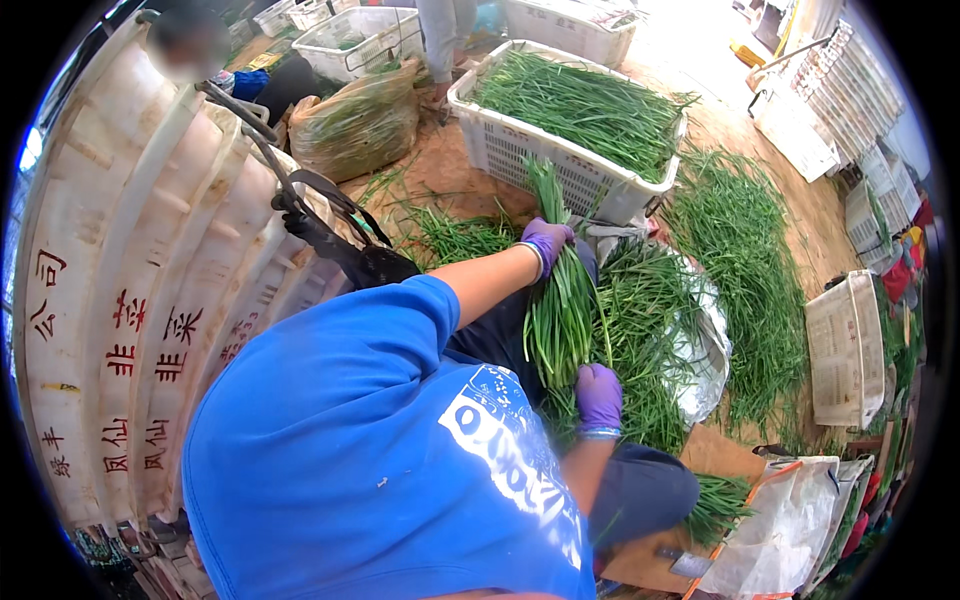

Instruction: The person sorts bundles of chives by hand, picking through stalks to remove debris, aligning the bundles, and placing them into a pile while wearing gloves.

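A thick bundle of green garlic chives [560, 320] lies across my lap, its tips pointing toward a full crate. My left hand [548, 240], in a purple glove, is wrapped round the bundle near its far end. Closer to me, my right hand [599, 398], also gloved in purple, is closed at the bundle's near right edge, its fingers on some of the stalks. Just right of both hands, a pile of loose chives [645, 330] rests partly on a silvery white sheet [705, 350].
A white crate [560, 165] full of chives stands ahead. More chives [745, 270] cover the floor at right. Tall stacked crates [110, 300] wall the left side. A stuffed plastic bag [355, 130] and people are beyond. Another crate [845, 350] stands far right.
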{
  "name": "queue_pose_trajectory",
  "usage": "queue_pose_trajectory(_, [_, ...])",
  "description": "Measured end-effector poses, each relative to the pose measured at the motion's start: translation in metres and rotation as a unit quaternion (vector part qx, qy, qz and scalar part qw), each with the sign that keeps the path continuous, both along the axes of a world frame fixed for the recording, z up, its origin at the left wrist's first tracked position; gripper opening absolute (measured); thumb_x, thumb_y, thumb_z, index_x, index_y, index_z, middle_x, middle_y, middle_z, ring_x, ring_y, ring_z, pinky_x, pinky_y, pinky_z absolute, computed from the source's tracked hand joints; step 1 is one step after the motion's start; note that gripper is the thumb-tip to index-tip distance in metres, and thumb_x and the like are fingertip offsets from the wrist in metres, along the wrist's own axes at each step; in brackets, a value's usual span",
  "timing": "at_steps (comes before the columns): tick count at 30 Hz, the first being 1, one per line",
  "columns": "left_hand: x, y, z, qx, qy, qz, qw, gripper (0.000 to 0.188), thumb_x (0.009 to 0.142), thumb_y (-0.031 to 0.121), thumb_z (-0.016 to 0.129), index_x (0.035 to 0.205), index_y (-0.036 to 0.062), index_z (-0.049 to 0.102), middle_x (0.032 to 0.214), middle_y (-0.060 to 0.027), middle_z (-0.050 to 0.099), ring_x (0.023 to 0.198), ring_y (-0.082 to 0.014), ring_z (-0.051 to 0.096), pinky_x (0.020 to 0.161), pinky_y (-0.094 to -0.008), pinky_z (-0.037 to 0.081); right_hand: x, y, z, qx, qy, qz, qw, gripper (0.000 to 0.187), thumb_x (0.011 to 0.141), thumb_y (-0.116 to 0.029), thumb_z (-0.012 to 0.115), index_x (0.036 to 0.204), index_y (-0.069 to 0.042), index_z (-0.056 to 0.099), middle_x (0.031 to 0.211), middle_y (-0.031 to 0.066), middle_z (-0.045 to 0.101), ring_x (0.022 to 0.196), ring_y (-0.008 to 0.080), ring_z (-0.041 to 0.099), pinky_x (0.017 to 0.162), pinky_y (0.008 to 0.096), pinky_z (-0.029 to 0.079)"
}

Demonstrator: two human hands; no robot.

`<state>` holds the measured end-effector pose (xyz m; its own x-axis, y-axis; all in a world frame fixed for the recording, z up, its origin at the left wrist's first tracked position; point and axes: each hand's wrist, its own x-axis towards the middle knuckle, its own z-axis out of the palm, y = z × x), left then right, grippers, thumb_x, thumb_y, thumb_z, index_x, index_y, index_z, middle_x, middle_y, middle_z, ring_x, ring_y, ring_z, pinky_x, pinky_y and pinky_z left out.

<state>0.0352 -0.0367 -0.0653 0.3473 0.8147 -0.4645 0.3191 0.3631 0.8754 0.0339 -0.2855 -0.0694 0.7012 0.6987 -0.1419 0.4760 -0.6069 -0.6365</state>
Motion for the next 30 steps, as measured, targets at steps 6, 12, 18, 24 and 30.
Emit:
queue_pose_trajectory(6, [0.004, 0.003, 0.002, -0.076, -0.039, 0.052, 0.995, 0.03, 0.063, 0.011, 0.063, 0.085, -0.0074, 0.055, 0.074, -0.0173, 0.058, 0.062, -0.0284, 0.059, 0.06, -0.036, 0.049, 0.0, -0.019, 0.017, -0.01, 0.061, -0.028, 0.998, 0.032, 0.073, -0.028, 0.043, 0.067, -0.001, 0.057, 0.071, 0.0218, 0.054, 0.068, 0.0371, 0.052, 0.061, 0.042, 0.04])
queue_pose_trajectory(12, [0.007, 0.041, -0.045, -0.137, -0.115, -0.043, 0.983, 0.021, 0.079, 0.011, 0.047, 0.089, -0.0038, 0.059, 0.088, -0.0179, 0.059, 0.079, -0.025, 0.058, 0.073, -0.0342, 0.046, 0.023, -0.069, 0.028, 0.007, 0.158, -0.145, 0.977, 0.03, 0.071, -0.028, 0.046, 0.069, -0.003, 0.061, 0.065, 0.0145, 0.058, 0.061, 0.0278, 0.055, 0.058, 0.036, 0.041])
queue_pose_trajectory(18, [0.007, 0.052, -0.044, -0.208, -0.17, 0.055, 0.962, 0.022, 0.072, 0.011, 0.054, 0.088, -0.0037, 0.056, 0.082, -0.0173, 0.059, 0.069, -0.029, 0.058, 0.068, -0.0363, 0.048, 0.036, -0.088, 0.036, -0.051, 0.02, -0.145, 0.988, 0.036, 0.075, -0.034, 0.052, 0.085, 0.0, 0.055, 0.081, 0.0196, 0.056, 0.075, 0.0333, 0.052, 0.066, 0.0387, 0.039])
queue_pose_trajectory(24, [0.016, 0.023, -0.023, -0.116, -0.095, 0.064, 0.987, 0.021, 0.071, 0.01, 0.058, 0.082, -0.0077, 0.055, 0.075, -0.0156, 0.06, 0.062, -0.026, 0.06, 0.059, -0.0364, 0.05, 0.025, -0.05, 0.029, 0.119, -0.117, -0.165, 0.972, 0.043, 0.068, -0.023, 0.065, 0.103, -0.001, 0.052, 0.104, 0.0174, 0.054, 0.099, 0.0284, 0.05, 0.085, 0.0334, 0.039])
queue_pose_trajectory(30, [0.025, 0.012, -0.033, -0.08, -0.062, 0.01, 0.995, 0.029, 0.07, 0.014, 0.059, 0.087, -0.0094, 0.053, 0.078, -0.0182, 0.059, 0.066, -0.026, 0.06, 0.061, -0.0343, 0.049, 0.012, 0.009, 0.05, 0.202, -0.105, -0.05, 0.973, 0.033, 0.068, -0.02, 0.064, 0.094, -0.001, 0.057, 0.101, 0.0142, 0.056, 0.098, 0.0266, 0.052, 0.085, 0.033, 0.039])
